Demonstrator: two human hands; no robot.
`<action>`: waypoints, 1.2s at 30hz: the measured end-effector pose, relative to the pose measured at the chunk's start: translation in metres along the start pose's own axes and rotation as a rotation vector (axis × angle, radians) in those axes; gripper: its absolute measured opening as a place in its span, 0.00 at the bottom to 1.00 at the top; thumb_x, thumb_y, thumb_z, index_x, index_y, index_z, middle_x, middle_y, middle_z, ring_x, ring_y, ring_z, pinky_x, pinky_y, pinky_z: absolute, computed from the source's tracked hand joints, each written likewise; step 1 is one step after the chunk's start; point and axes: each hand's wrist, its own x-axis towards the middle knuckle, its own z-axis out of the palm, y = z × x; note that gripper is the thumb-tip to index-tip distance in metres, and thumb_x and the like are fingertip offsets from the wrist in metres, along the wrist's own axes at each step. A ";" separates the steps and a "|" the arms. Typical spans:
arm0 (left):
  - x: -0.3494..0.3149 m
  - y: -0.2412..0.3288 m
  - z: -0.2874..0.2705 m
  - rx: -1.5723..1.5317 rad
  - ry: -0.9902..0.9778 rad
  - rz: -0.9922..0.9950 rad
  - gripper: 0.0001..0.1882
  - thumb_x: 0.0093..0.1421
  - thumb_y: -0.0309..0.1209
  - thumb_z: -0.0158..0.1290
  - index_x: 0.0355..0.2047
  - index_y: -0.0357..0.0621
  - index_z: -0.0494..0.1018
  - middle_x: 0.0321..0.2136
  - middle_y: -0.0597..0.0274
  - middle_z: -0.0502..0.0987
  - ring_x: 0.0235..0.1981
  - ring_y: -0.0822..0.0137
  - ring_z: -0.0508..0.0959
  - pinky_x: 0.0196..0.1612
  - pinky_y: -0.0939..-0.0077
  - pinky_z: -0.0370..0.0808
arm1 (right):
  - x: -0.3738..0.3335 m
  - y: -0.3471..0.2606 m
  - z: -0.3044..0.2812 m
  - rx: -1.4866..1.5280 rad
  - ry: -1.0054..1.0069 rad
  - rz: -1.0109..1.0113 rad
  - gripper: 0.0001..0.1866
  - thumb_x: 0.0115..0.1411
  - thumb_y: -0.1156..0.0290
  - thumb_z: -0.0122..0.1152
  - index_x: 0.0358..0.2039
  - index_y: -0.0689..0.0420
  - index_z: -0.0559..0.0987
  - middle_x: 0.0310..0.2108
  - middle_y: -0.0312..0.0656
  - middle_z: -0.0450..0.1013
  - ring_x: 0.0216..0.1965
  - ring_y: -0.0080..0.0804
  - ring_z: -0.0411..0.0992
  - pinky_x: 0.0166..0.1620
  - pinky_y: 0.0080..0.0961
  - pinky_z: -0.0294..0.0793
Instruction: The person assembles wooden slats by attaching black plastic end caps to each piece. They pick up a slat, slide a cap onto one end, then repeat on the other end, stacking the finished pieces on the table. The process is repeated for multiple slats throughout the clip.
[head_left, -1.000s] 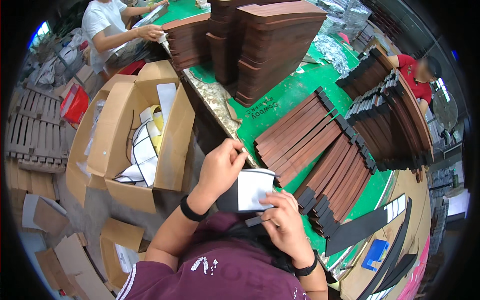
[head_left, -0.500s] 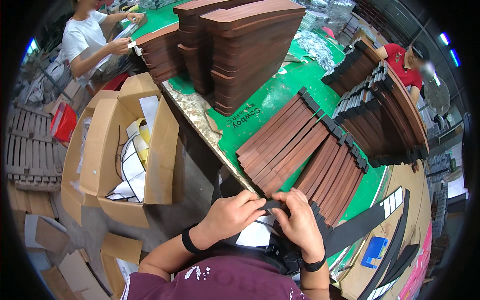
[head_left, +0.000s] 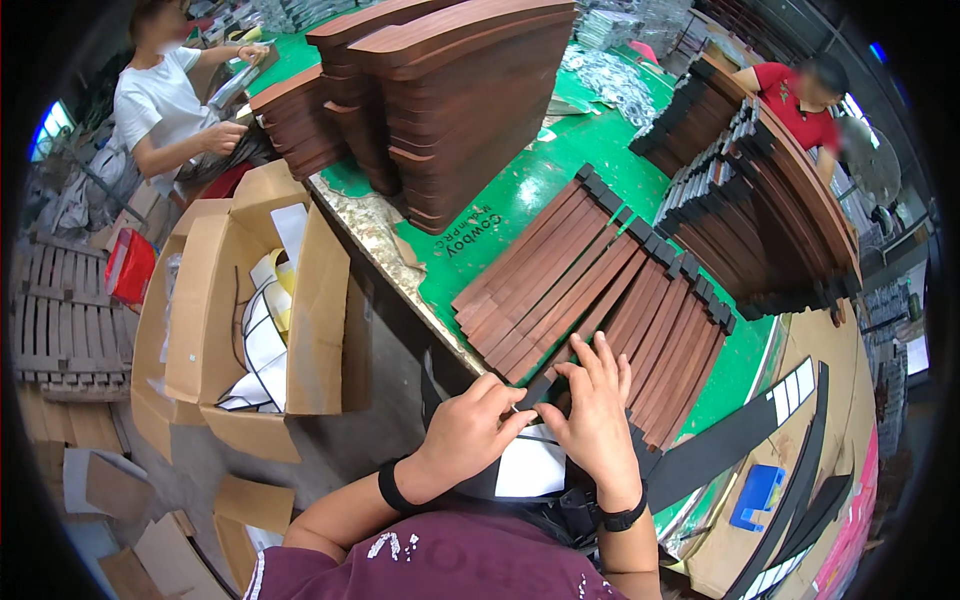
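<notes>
My left hand [head_left: 472, 436] pinches a short black strip [head_left: 541, 384] at the front ends of the laid-out brown slats. My right hand [head_left: 596, 408] is at the strip's other side, thumb and bent index finger around it; the other fingers stretch forward over the slats. Reddish-brown wooden slats [head_left: 546, 272] lie fanned side by side, with black caps [head_left: 648, 236] on their far ends. My fingers partly hide the strip, so I cannot tell whether it is fixed to a slat. White sheets with black edges [head_left: 531, 466] lie just below my hands.
Tall stacks of brown curved boards [head_left: 475, 110] stand on the green table [head_left: 500, 205]. More black-capped slats [head_left: 768, 215] are stacked at right, near a co-worker in red [head_left: 797, 105]. Another person in white [head_left: 155, 95] sits far left. An open carton [head_left: 318, 340] stands left; a blue holder [head_left: 757, 497] lies right.
My right hand's fingers have opened outward and reach farther over the slats, while my left still pinches the strip. The whole view has shifted slightly. The person in white has lowered one hand.
</notes>
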 end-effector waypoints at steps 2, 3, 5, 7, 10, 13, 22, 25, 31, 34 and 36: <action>0.004 0.002 0.005 0.035 -0.006 0.003 0.15 0.61 0.33 0.70 0.42 0.37 0.80 0.34 0.57 0.79 0.29 0.62 0.85 0.31 0.69 0.81 | -0.002 0.004 -0.002 0.028 -0.034 -0.005 0.37 0.53 0.65 0.79 0.62 0.62 0.75 0.71 0.54 0.65 0.77 0.60 0.54 0.75 0.68 0.46; 0.005 0.002 0.007 0.066 -0.002 0.009 0.15 0.60 0.33 0.70 0.42 0.37 0.80 0.34 0.57 0.79 0.29 0.61 0.85 0.31 0.68 0.81 | -0.002 0.003 -0.005 0.044 -0.039 0.004 0.41 0.53 0.65 0.79 0.65 0.61 0.73 0.72 0.54 0.65 0.77 0.61 0.54 0.75 0.68 0.46; 0.007 0.003 0.012 0.110 -0.001 0.004 0.15 0.60 0.33 0.70 0.41 0.37 0.80 0.34 0.57 0.79 0.29 0.61 0.85 0.31 0.68 0.81 | -0.004 0.004 -0.006 0.041 -0.056 0.024 0.54 0.52 0.64 0.79 0.76 0.60 0.60 0.73 0.53 0.65 0.77 0.61 0.54 0.75 0.69 0.45; 0.009 0.003 0.015 0.138 -0.007 -0.016 0.15 0.60 0.32 0.70 0.41 0.37 0.80 0.34 0.57 0.79 0.30 0.61 0.85 0.31 0.67 0.81 | -0.003 0.002 -0.009 0.053 -0.071 0.026 0.56 0.52 0.64 0.80 0.77 0.60 0.58 0.73 0.53 0.64 0.77 0.61 0.54 0.75 0.69 0.45; 0.010 0.002 0.017 0.160 0.003 -0.020 0.14 0.59 0.32 0.70 0.40 0.37 0.80 0.33 0.57 0.79 0.29 0.61 0.84 0.30 0.67 0.80 | -0.005 0.002 -0.010 0.076 -0.098 0.019 0.60 0.49 0.64 0.82 0.78 0.61 0.55 0.74 0.53 0.63 0.77 0.61 0.54 0.75 0.70 0.45; 0.013 0.004 0.018 0.182 -0.002 -0.016 0.14 0.58 0.31 0.71 0.40 0.37 0.80 0.33 0.58 0.78 0.27 0.61 0.83 0.30 0.67 0.80 | -0.006 0.003 -0.008 0.090 -0.083 0.009 0.62 0.49 0.64 0.83 0.78 0.63 0.53 0.73 0.54 0.64 0.76 0.61 0.55 0.75 0.71 0.46; 0.014 0.006 0.022 0.214 0.011 -0.029 0.13 0.57 0.29 0.70 0.39 0.38 0.79 0.30 0.59 0.76 0.25 0.61 0.79 0.27 0.66 0.77 | -0.007 0.008 -0.003 0.081 -0.042 0.009 0.63 0.48 0.65 0.83 0.77 0.66 0.53 0.66 0.56 0.71 0.75 0.60 0.58 0.74 0.70 0.48; 0.014 0.005 0.023 0.220 0.014 -0.031 0.13 0.57 0.29 0.70 0.39 0.39 0.79 0.30 0.59 0.75 0.25 0.62 0.79 0.27 0.66 0.76 | -0.008 0.007 -0.004 0.082 -0.023 -0.006 0.63 0.48 0.65 0.84 0.77 0.66 0.53 0.67 0.54 0.70 0.75 0.60 0.58 0.74 0.70 0.48; 0.013 0.004 0.025 0.224 0.031 -0.027 0.13 0.57 0.29 0.70 0.39 0.39 0.79 0.30 0.59 0.75 0.24 0.62 0.78 0.27 0.67 0.76 | -0.007 0.008 -0.003 0.078 -0.023 -0.007 0.63 0.48 0.65 0.84 0.77 0.66 0.54 0.69 0.53 0.68 0.75 0.60 0.58 0.74 0.69 0.49; 0.014 0.005 0.025 0.244 0.018 -0.025 0.13 0.57 0.29 0.70 0.39 0.39 0.79 0.30 0.58 0.75 0.25 0.61 0.78 0.27 0.66 0.76 | -0.007 0.008 -0.003 0.060 -0.044 0.006 0.63 0.48 0.65 0.84 0.77 0.66 0.53 0.71 0.53 0.67 0.75 0.60 0.58 0.75 0.69 0.48; 0.014 0.006 0.026 0.254 0.014 -0.027 0.13 0.57 0.29 0.70 0.39 0.39 0.79 0.31 0.58 0.75 0.25 0.60 0.79 0.27 0.66 0.77 | -0.008 0.009 -0.001 0.067 -0.039 0.010 0.62 0.48 0.65 0.83 0.78 0.62 0.55 0.71 0.52 0.67 0.75 0.59 0.58 0.75 0.70 0.48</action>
